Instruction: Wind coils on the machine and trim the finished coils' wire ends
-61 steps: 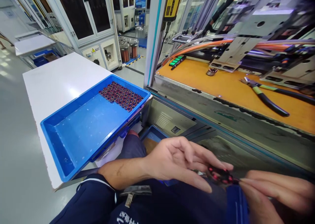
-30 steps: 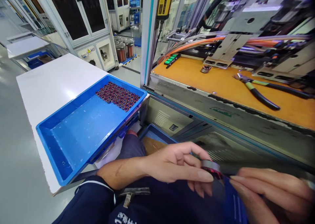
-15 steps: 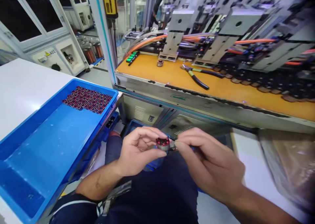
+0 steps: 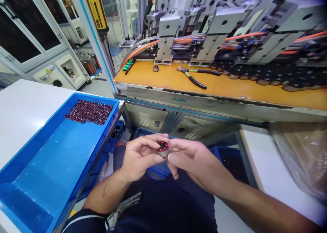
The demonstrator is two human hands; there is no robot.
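Note:
Between my two hands, above my lap, is a small motor stator (image 4: 162,149), a short metal cylinder with a red and black top face turned up. The thumb and fingers of my left hand (image 4: 139,156) pinch its left side. My right hand (image 4: 191,156) grips its right side with thumb and forefinger, and another finger hangs below. Fingers cover part of the cylinder's sides.
A blue tray (image 4: 57,147) on the left white table holds many small red-and-black parts (image 4: 89,112). On the orange bench (image 4: 143,77) lie pliers (image 4: 192,76), a single metal part (image 4: 155,68), a black pen (image 4: 130,67) and rows of dark cylinders (image 4: 258,74). A plastic bag (image 4: 301,154) lies right.
My right hand has moved left and now grips the stator's right side, where before it pinched something small beside it. The camera view has shifted slightly.

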